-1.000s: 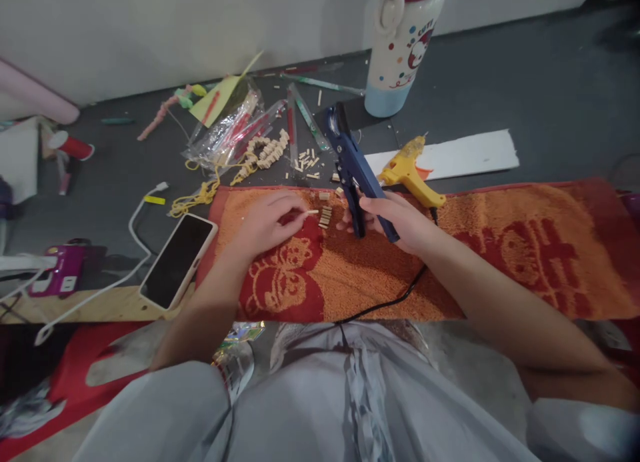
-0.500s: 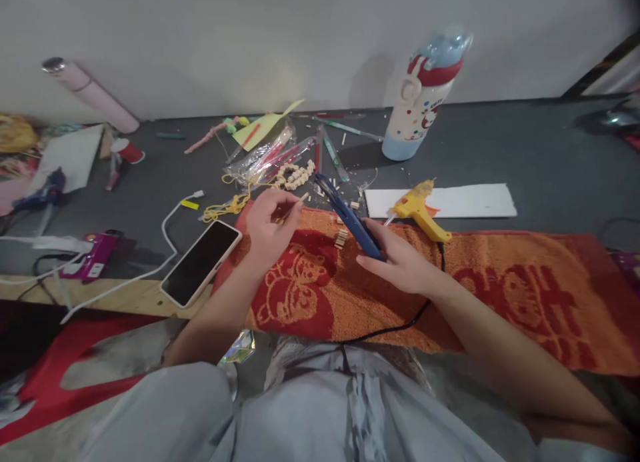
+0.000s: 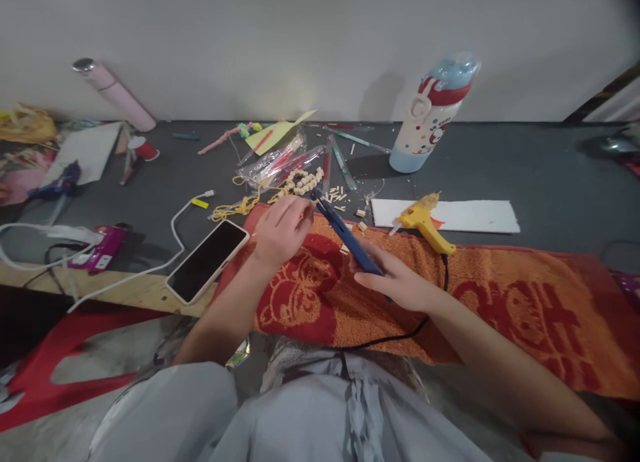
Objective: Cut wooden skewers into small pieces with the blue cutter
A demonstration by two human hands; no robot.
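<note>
My right hand (image 3: 387,275) is closed round the handles of long blue pliers (image 3: 347,239), which slant up and left over the towel. Their dark jaws reach the fingertips of my left hand (image 3: 285,229). That hand is pinched on a thin wooden stick (image 3: 314,203), mostly hidden by the fingers, its end at the jaws. Short cut wooden pieces (image 3: 337,195) lie scattered just beyond the jaws. A few small wooden bundles (image 3: 362,227) rest around the towel's far edge. Behind my left hand is a cluster of pale wooden pieces (image 3: 303,182).
An orange and red towel (image 3: 390,315) covers the table's front. To the right are a yellow glue gun (image 3: 423,219) on a white board (image 3: 475,215) and a tall bottle (image 3: 427,122). A phone (image 3: 207,262), white cable (image 3: 175,229) and yellow string (image 3: 235,209) lie left. Plastic packets (image 3: 280,159) lie behind.
My left hand has brought the stick up to the pliers' jaws and turned its back more toward me. The view has tilted slightly, so the table things sit a little lower and further right.
</note>
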